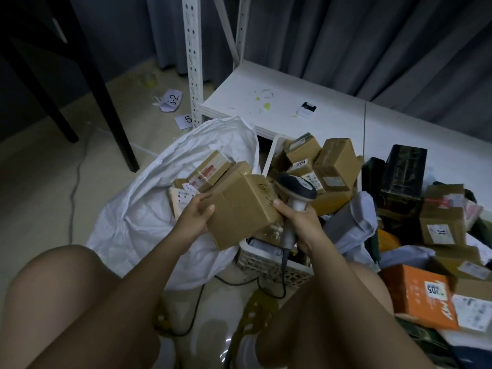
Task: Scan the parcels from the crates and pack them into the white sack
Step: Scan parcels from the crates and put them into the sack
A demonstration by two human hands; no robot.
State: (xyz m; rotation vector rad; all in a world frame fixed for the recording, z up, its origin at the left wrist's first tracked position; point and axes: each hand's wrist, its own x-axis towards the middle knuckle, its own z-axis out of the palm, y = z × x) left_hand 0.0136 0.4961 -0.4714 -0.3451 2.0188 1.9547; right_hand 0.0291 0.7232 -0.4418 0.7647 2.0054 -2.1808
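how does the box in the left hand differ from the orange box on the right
The held box is plain brown cardboard; the orange box is bright orange with printed labels. The held box is up in the left hand, tilted; the orange box lies in the pile. Both are closed cardboard parcels.

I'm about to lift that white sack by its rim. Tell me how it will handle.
The white sack will probably be floppy: its wall lies crumpled and folded on the floor. It likely sags at the bottom, since several cardboard parcels already sit inside. Lifted by one edge, its wide mouth may collapse or tilt and let boxes shift, so take hold on two sides.
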